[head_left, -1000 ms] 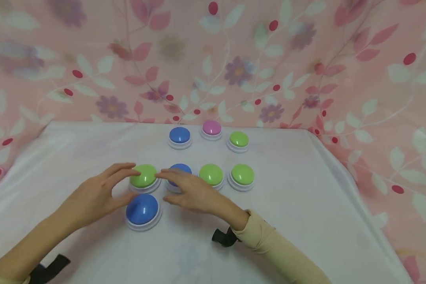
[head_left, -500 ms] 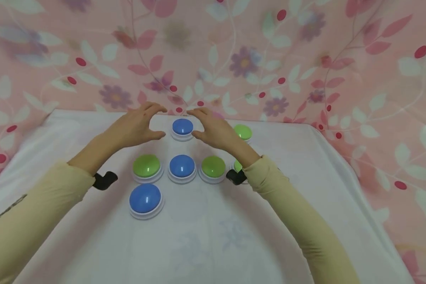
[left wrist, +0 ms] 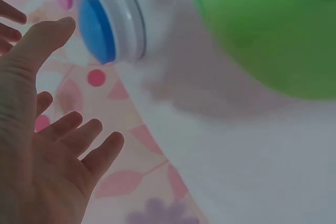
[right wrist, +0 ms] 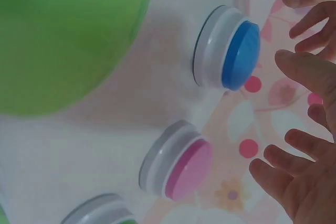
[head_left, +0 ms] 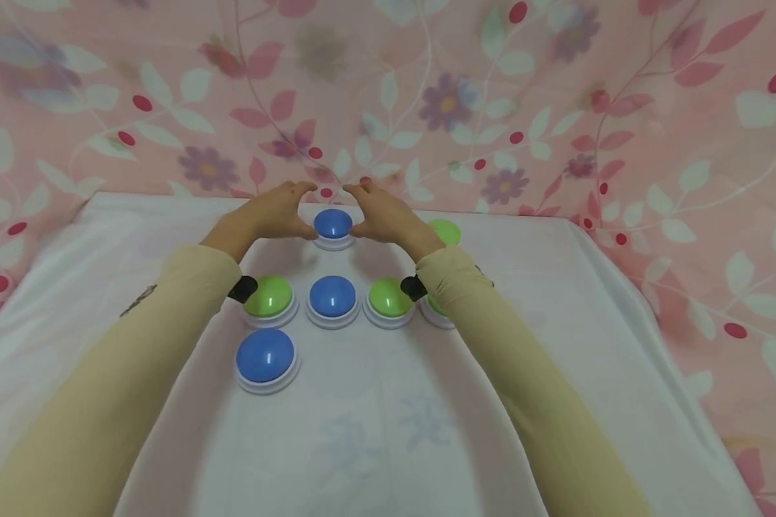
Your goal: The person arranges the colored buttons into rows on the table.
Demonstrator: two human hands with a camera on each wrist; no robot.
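A blue push button [head_left: 333, 224] with a white base stands at the back of the table, between the two hands. My left hand [head_left: 274, 214] hovers at its left side with the fingers spread and the thumb apart. Opposite it, my right hand [head_left: 386, 215] is held in a like curve on the right side. Both wrist views show a gap between the thumbs and the blue dome [left wrist: 97, 30]. The pink button [right wrist: 190, 169] beside it is hidden behind the right hand in the head view. Neither hand holds anything.
Nearer me runs a row with a green button [head_left: 270, 296], a blue button [head_left: 333, 296] and a green button [head_left: 389, 298], its right end partly covered by the sleeve. Another blue button [head_left: 265, 355] sits in front. A floral curtain [head_left: 375, 93] hangs behind the white-covered table [head_left: 375, 445].
Both hands have moved from the front-left buttons toward the back of the table, to either side of the back blue button. In the last half second they have come slightly closer to it.
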